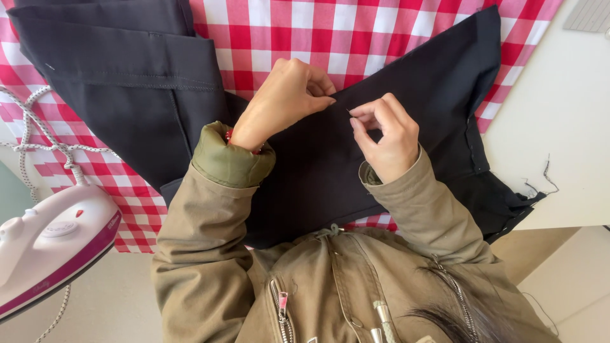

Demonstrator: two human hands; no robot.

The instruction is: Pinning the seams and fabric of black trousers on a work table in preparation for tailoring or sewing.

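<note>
My left hand [283, 101] presses down on a dark cloth [330, 165] spread over a red-and-white checked cover [305, 32], its fingers [318, 95] curled and pinching a fold of the fabric near its upper edge. Just beside it, my right hand [387, 136] pinches a thin needle [349, 112] between thumb and forefinger, the tip at the fold where both hands meet. The two hands are near each other, almost touching at the fingertips.

The cloth lies across the middle of the counter [559, 127], one corner running up to the right over the checked cover, its frayed lower edge hanging toward the counter's rim. A second dark piece, folded with a stitched seam, lies at the upper left and overlaps the cloth. A white and magenta iron [51, 244] stands at the lower left, its braided cord [28, 136] looping over the checked cover. My olive jacket sleeves [210, 209] and zipped front fill the bottom of the view. Loose threads lie on the counter at right.
</note>
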